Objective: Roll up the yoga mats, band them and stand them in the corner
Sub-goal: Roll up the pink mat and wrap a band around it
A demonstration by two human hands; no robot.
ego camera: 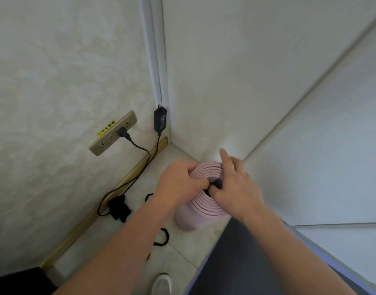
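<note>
A rolled pink yoga mat (193,218) stands upright on the floor near the room's corner, its spiral end facing up. Both hands are at its top. My left hand (179,180) pinches something black at the middle of the spiral. My right hand (236,186) pinches the same black thing, a band (215,184), with its index finger stretched up. A dark mat (242,265) lies flat on the floor at the lower right. Loose black bands lie on the floor: one (163,237) below my left forearm and one (148,196) to its left.
A wall socket (112,133) with a yellow label carries a black plug, and its cable runs down to a black adapter (119,207) on the floor by the skirting. Another black adapter (160,120) hangs in the corner. A white shoe (161,284) shows at the bottom.
</note>
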